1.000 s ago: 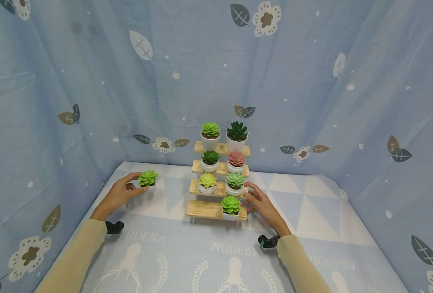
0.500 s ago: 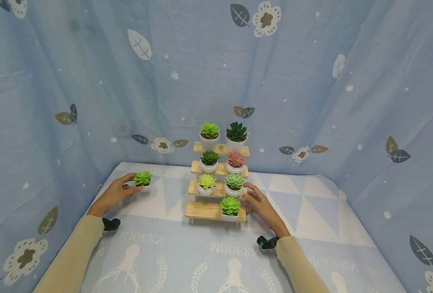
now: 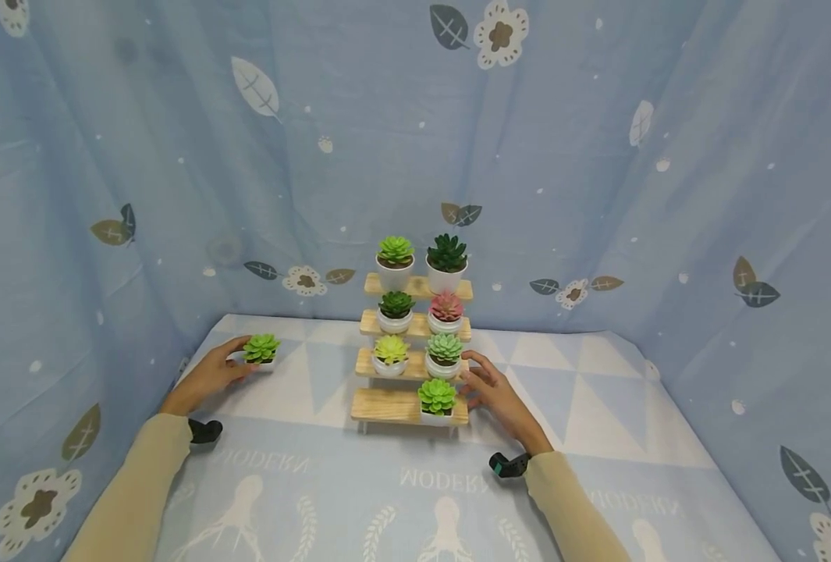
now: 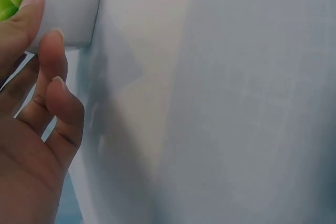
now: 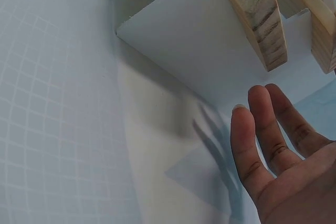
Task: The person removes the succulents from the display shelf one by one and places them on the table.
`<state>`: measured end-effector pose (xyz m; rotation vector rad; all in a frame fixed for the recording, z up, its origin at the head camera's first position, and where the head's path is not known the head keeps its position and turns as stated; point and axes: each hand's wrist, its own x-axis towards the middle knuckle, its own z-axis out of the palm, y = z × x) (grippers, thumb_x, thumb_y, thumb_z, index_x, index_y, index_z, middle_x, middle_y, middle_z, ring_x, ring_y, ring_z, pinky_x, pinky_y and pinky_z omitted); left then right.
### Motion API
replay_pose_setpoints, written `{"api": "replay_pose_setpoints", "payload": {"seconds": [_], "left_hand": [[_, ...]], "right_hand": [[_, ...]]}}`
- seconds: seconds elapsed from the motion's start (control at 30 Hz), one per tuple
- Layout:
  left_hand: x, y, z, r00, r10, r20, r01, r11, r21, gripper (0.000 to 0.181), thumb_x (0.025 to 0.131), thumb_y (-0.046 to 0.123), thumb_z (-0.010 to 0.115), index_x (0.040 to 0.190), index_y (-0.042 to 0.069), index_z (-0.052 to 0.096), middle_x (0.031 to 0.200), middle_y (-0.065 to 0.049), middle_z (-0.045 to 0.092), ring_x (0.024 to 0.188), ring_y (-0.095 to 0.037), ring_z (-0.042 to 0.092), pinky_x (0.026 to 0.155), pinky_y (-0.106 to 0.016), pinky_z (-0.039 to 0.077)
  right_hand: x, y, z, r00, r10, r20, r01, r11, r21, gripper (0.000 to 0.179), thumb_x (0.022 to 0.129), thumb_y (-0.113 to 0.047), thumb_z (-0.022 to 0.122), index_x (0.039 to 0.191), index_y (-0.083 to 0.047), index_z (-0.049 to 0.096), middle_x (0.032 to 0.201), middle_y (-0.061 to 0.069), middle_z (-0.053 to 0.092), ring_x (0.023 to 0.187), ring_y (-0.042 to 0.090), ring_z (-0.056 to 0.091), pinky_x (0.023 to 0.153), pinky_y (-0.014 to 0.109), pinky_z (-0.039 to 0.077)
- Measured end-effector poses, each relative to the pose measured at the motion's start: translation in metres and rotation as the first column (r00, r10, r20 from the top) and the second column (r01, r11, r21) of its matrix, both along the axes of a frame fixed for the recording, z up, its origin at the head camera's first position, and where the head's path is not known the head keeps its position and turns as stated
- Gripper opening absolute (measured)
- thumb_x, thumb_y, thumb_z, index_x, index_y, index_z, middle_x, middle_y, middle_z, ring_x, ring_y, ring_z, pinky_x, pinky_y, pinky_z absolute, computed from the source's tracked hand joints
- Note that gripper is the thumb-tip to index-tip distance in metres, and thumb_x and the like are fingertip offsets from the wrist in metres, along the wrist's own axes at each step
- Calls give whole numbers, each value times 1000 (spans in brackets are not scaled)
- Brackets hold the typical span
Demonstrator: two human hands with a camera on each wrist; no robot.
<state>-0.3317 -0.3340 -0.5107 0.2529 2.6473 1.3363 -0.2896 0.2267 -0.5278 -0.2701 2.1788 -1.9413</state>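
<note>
A bright green potted succulent (image 3: 261,350) is at the left of the table. My left hand (image 3: 210,376) pinches its white pot (image 4: 68,11) between thumb and fingers. A tiered wooden plant stand (image 3: 383,407) stands mid-table. My right hand (image 3: 494,394) is at its right side, fingers loosely bent with nothing held. In the right wrist view the fingers (image 5: 262,124) lie just below the stand's wooden board ends (image 5: 258,22). Nearest this hand are a pale green succulent (image 3: 445,350) and a bright green succulent (image 3: 437,399) in white pots.
Further up the stand are a yellow-green succulent (image 3: 390,352), a dark green one (image 3: 395,309), a pink one (image 3: 446,309), and two in taller pots, light green (image 3: 395,261) and dark green (image 3: 446,261). A patterned blue curtain (image 3: 359,140) surrounds the table's back and sides.
My left hand has moved slightly left with the bright green potted succulent, farther from the stand. The right hand stays beside the stand. The head view has shifted a little.
</note>
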Motion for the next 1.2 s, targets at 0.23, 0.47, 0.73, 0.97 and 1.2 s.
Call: {"api": "replay_pose_setpoints", "payload": {"seconds": [0.23, 0.47, 0.73, 0.97, 1.2], "left_hand": [[-2, -7, -1, 999, 15, 35, -16, 1000, 2, 84, 104, 34, 64, 164, 2, 15, 116, -27, 64, 83, -24, 64, 71, -37, 51], [0, -8, 0, 999, 23, 44, -23, 1000, -3, 85, 105, 37, 63, 164, 2, 13, 116, -23, 64, 80, -25, 62, 69, -38, 49], [-7, -7, -3, 996, 47, 73, -49, 999, 18, 85, 104, 33, 64, 165, 4, 12, 156, -31, 31, 79, -25, 62, 66, -37, 51], [-6, -8, -5, 997, 59, 54, -61, 997, 40, 83, 106, 33, 62, 164, 2, 13, 156, -31, 31, 83, -26, 65, 65, -36, 53], [-6, -10, -8, 996, 80, 44, -82, 995, 51, 78, 107, 32, 60, 164, 2, 16, 156, -30, 32, 85, -25, 66, 67, -35, 54]], "right_hand": [[1, -2, 1, 1000, -1, -5, 1, 1000, 2, 49, 105, -43, 61, 150, -31, 46, 138, 18, 55, 104, 32, 65, 80, 52, 57], [2, -2, -1, 1000, -2, -11, 2, 1000, -4, 49, 105, -43, 61, 150, -33, 46, 139, 18, 54, 104, 32, 64, 77, 48, 57], [1, -1, -3, 1000, -9, -10, 9, 1000, -4, 47, 104, -44, 62, 148, -37, 49, 137, 15, 56, 105, 31, 65, 77, 46, 58], [0, -2, -3, 1000, -15, -4, 15, 1000, 1, 48, 104, -44, 62, 149, -35, 47, 139, 15, 55, 104, 30, 65, 76, 44, 58], [1, -2, -2, 1000, -16, 4, 16, 1000, 0, 48, 105, -43, 60, 149, -34, 46, 138, 17, 54, 104, 30, 64, 79, 48, 57]]}}
